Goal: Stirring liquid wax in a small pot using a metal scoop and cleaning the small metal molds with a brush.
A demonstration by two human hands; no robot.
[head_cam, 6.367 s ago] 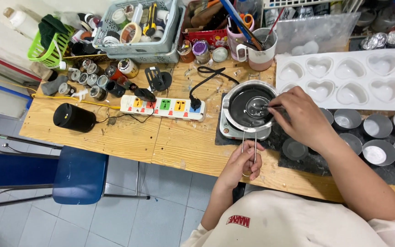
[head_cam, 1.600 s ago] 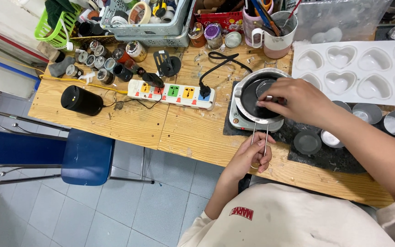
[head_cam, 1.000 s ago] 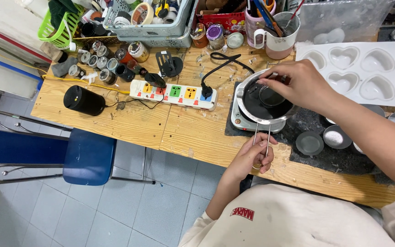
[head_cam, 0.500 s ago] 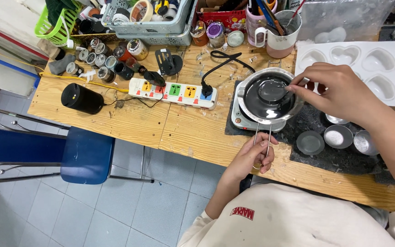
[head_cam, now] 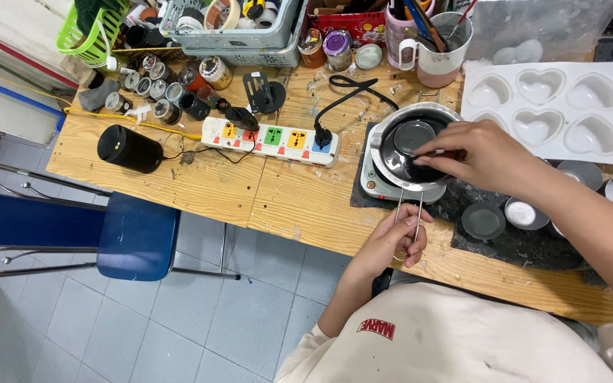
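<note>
2 grips closed, left hand (head_cam: 390, 240) on pot handle (head_cam: 408, 216), right hand (head_cam: 478, 154) pinching stirrer (head_cam: 435, 153)

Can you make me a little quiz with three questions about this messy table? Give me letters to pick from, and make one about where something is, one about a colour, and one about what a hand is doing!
1. Where does the metal pot sit?
A. on the blue chair
B. on the small hot plate
C. in the green basket

2. What colour is the heart mould tray?
A. white
B. red
C. black

3. What is the left hand doing?
A. lying flat on the table
B. holding the pot's wire handle
C. pressing a switch on the power strip

Answers:
1. B, the pot rests on the hot plate at the table's near side.
2. A, the tray with heart hollows is white.
3. B, its fingers are closed round the two thin wires that stick out from the pot, while the right hand hovers over the pot.
</note>
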